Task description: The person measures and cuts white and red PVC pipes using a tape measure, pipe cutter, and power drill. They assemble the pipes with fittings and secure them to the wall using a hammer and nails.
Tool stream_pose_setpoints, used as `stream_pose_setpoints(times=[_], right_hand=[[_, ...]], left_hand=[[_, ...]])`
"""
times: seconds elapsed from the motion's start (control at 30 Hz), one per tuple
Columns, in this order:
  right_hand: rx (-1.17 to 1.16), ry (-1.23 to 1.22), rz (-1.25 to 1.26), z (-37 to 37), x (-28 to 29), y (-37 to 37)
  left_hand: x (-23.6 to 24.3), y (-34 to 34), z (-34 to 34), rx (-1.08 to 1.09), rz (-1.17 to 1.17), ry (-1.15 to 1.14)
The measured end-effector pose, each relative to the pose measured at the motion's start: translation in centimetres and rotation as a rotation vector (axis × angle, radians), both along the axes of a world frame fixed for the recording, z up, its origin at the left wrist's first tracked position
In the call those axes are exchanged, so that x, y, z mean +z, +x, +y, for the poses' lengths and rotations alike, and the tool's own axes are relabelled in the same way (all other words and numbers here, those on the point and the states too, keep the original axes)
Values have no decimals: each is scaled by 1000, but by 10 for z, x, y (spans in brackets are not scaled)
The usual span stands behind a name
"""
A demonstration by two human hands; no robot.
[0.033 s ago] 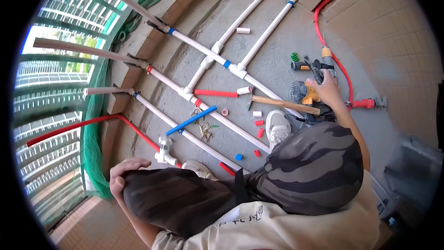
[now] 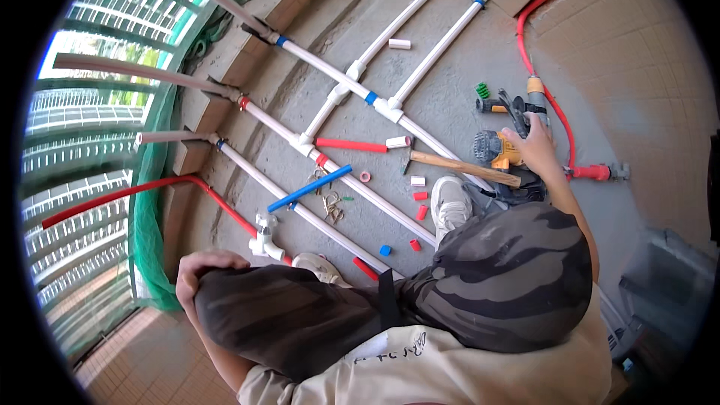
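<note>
My right hand (image 2: pixel 534 148) reaches into a cluster of tools on the right. Its thumb and fingers close around a part I cannot make out, beside a yellow-and-black power tool (image 2: pixel 504 151) and a black-handled tool (image 2: pixel 516 111). My left hand (image 2: pixel 208 268) curls over my left knee (image 2: pixel 225 304). Just left of the power tool lies a hammer (image 2: pixel 461 168) with a wooden handle. White pipes (image 2: pixel 319 66) with tee fittings run across the concrete floor. A blue pipe piece (image 2: pixel 309 189) lies across two of them, and a red pipe piece (image 2: pixel 351 145) meets another.
Short red offcuts (image 2: pixel 421 212), a blue one (image 2: pixel 385 250) and white ones (image 2: pixel 400 44) are scattered on the floor. A red pipe (image 2: pixel 556 116) curves along the right. A white elbow fitting (image 2: pixel 264 244) is near my left shoe (image 2: pixel 321 266). Green netting (image 2: pixel 154 255) hangs at the railing.
The view has shifted slightly. Both hands stay in the same places, and the tools and pipes have not visibly moved.
</note>
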State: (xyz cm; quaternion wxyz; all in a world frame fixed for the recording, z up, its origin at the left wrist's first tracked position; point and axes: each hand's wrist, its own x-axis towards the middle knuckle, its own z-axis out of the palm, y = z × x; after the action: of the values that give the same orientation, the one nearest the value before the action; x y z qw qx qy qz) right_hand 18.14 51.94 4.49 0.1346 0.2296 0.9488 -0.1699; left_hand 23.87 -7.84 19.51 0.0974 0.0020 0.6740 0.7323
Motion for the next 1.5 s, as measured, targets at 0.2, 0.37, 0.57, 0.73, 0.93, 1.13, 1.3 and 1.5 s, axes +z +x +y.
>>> stream_pose_setpoints(times=[0.2,0.37,0.57,0.73,0.93,1.13,1.3,1.5], right_hand=[[174,214,116,16,-8,-29],[266,410,69,47,-47,-110],[320,521,18,69,-100,-172],[603,393,266,6,-95,-147],[905,-564,156,-84,-83,-95],[1090,-519,75,-124,-72,-51],[1008,-345,81,-104,-78,-20],[772,-434,65,-84,-83,-11]], left_hand=[[-66,17,9,-48,-474,156],[-122,81,-4,11,-964,-206],[-115,137,22,343,-1236,-30],[-100,153,31,544,-1139,23],[-52,136,40,156,-945,83],[-49,82,99,-25,-975,48],[-81,38,97,-141,-1045,-82],[-92,-4,126,-231,-939,-336]])
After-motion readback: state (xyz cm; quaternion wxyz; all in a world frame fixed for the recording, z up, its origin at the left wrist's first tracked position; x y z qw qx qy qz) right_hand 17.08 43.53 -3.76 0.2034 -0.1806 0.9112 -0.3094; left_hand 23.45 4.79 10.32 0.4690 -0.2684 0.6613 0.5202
